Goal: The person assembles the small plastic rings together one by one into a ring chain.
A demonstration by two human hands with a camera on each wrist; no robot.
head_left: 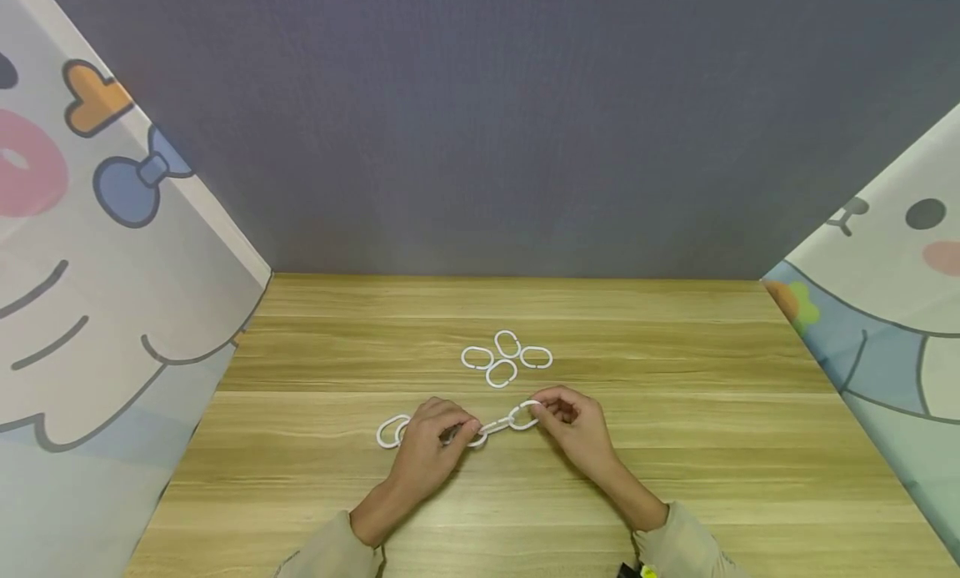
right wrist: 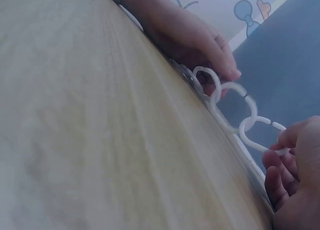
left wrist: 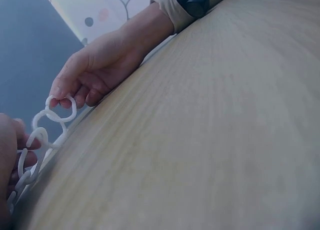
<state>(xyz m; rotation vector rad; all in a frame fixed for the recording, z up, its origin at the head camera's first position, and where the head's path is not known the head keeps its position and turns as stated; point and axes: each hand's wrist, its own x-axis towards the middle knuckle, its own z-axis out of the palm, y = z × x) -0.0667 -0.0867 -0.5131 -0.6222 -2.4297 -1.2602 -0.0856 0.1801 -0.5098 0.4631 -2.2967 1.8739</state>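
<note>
A chain of white oval links lies across the wooden table, its left end link [head_left: 392, 431] showing beyond the left hand [head_left: 431, 449]. That hand pinches a link [head_left: 477, 439] of the chain between thumb and fingers and covers part of the chain. The right hand [head_left: 581, 432] pinches the rightmost link [head_left: 523, 415] by its right side; a middle link [head_left: 496, 425] joins the two. In the right wrist view the end link [right wrist: 254, 135] hooks through the middle link [right wrist: 233, 107], with a small gap in each. The left wrist view shows the right hand [left wrist: 100, 69] holding the end link [left wrist: 61, 109].
Several loose white links, among them an upper one [head_left: 507, 344] and a lower one [head_left: 502, 373], lie close together on the table [head_left: 337, 353] beyond the hands. A grey panel [head_left: 510, 128] stands at the back, with cartoon-printed panels at both sides.
</note>
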